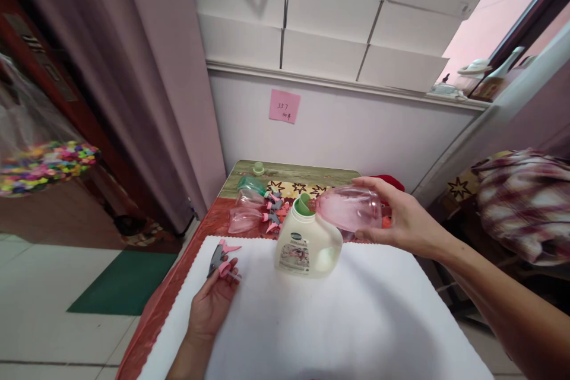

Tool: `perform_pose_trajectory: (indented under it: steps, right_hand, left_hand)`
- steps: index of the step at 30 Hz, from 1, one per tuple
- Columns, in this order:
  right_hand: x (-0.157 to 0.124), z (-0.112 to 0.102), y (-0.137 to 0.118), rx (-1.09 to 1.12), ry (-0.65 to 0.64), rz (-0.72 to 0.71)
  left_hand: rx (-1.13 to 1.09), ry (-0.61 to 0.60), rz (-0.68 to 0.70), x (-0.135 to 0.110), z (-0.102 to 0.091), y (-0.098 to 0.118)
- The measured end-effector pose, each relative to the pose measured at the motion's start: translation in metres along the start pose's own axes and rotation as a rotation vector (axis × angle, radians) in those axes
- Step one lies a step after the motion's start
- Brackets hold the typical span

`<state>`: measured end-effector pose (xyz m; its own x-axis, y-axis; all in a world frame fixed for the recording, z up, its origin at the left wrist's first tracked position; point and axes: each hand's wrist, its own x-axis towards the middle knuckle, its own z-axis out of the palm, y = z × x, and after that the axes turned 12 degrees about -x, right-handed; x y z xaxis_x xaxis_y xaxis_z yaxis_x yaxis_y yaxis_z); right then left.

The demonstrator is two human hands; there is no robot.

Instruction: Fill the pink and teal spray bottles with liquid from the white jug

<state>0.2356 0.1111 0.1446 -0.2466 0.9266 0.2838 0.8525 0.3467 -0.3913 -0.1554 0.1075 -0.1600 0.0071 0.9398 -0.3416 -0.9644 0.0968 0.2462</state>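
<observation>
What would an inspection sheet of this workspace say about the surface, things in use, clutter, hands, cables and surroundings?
Surface: white scalloped-edge mat over a red tablecloth.
Job's things: cream detergent jug upright; pink clear bottle tipped sideways, neck at the jug's green spout, contact unclear; grey-and-pink trigger sprayer head separate.
Clutter: three spray bottles lying beyond the mat; green cap at the far end.
Hands: left hand holds the trigger sprayer head; right hand grips the pink clear bottle near its base.
Cables: nothing seen.
Surroundings: pink note on the wall ahead; plaid cloth at right; clear bag of colourful pieces at left.
</observation>
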Motion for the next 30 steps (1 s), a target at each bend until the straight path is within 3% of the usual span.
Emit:
perform_pose_trajectory:
  steps: [6,13,20,30]
  right_hand:
    - [0.006,-0.005,-0.003,-0.028,-0.017,-0.046]
    - [0.018,-0.014,-0.009,-0.142,-0.04,-0.135]
    - [0.03,-0.025,-0.02,-0.188,-0.063,-0.136]
    - [0.057,-0.04,-0.04,-0.258,-0.059,-0.311]
  left_hand:
    - [-0.03,-0.024,-0.02,0.002,-0.003,0.001]
    - [0.005,0.036,0.011,-0.002,0.005,-0.002]
    - [0.014,0.068,0.027,-0.003,0.009,-0.003]
    - [0.03,0.055,0.016,-0.001,0.007,-0.003]
